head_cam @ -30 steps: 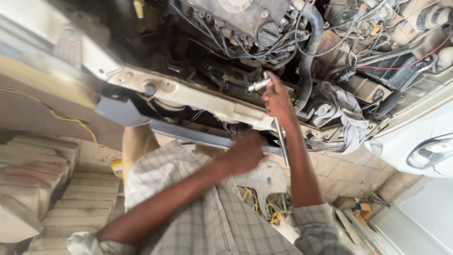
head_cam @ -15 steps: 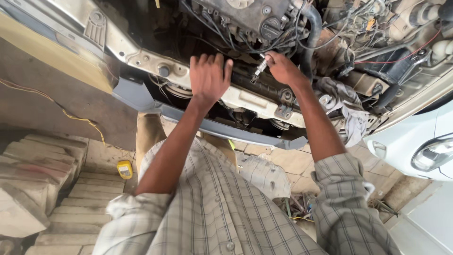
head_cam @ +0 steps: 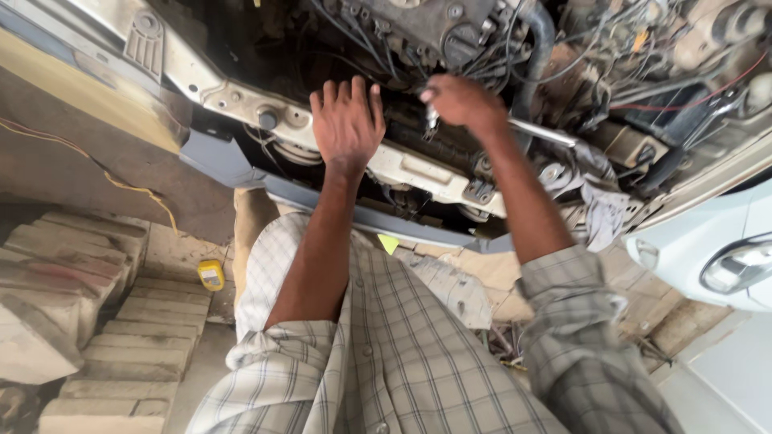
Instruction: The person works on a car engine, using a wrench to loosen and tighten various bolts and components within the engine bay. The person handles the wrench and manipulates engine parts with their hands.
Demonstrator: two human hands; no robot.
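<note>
Metal is what your right hand (head_cam: 460, 103) grips: its fingers are curled tight around a small silver tool (head_cam: 432, 117), of which only a short tip shows below the fist. That tool sits over the dark gap behind the pale front crossmember (head_cam: 418, 170), just below the engine (head_cam: 426, 24). Your left hand (head_cam: 347, 120) lies flat on the same crossmember, fingers straight and slightly spread, holding nothing.

Compared with half a second ago, both hands sit a little higher against the bay, and the right fist has closed further over the tool, so less of the shaft shows. The left hand has kept its flat, open posture.

You cannot identify the tool type: the fist covers the handle, and motion blur softens the tip. What the tip meets is lost in shadow. A black hose (head_cam: 540, 48) runs behind the right wrist, and a grey rag (head_cam: 605, 210) hangs beside the right forearm. A yellow container (head_cam: 211, 275) stands on the paving near the stone steps (head_cam: 121, 345).
</note>
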